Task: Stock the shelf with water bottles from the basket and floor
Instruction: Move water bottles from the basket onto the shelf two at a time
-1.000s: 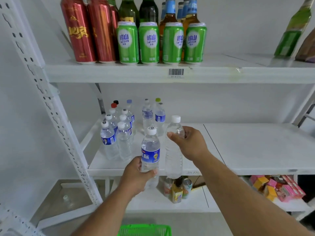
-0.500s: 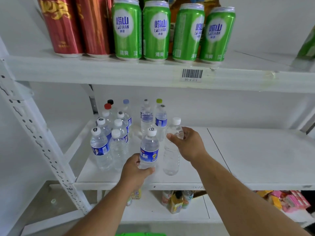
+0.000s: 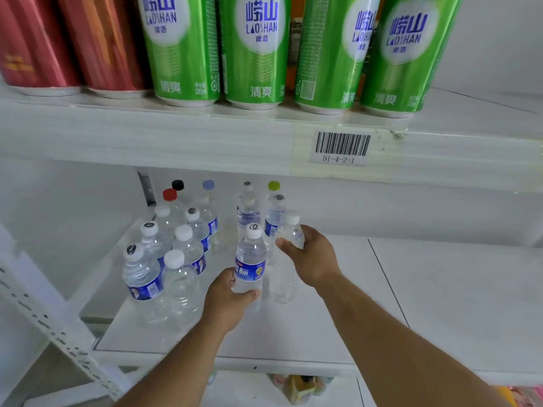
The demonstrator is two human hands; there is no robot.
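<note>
Head view, looking down and forward at a white shelving unit. Left hand (image 3: 226, 304): fingers and thumb wrapped round the lower body of a blue-labelled water bottle (image 3: 249, 259) with a white cap; the bottle is upright, its base at or just above the middle shelf (image 3: 440, 304); contact with the board cannot be confirmed. Right hand (image 3: 313, 257): fingers curled round the shoulder and neck of a clear unlabelled water bottle (image 3: 283, 280), also white-capped, leaning slightly left, its lower part close beside the blue-labelled bottle. Both bottles sit over the left half of the middle shelf.

Immediately behind the two held bottles stand two short rows of water bottles (image 3: 248, 212), the rearmost on the right with a yellow-green cap (image 3: 273, 185). To the left stands a larger group of water bottles (image 3: 164, 259), several with blue labels, mostly white caps; at the back of it are a red cap (image 3: 169, 194), a black cap (image 3: 177, 184) and a pale blue cap (image 3: 208, 184).

The upper shelf (image 3: 176, 136) carries four green Laoshan beer cans (image 3: 252, 51) in a row and red cans (image 3: 67, 42) to their left. A barcode label (image 3: 342, 146) reading D1-4-2-1 is fixed to its front edge. A perforated white upright (image 3: 53, 327) runs down the left side. Blurred coloured packages (image 3: 299, 384) show on the shelf below.
</note>
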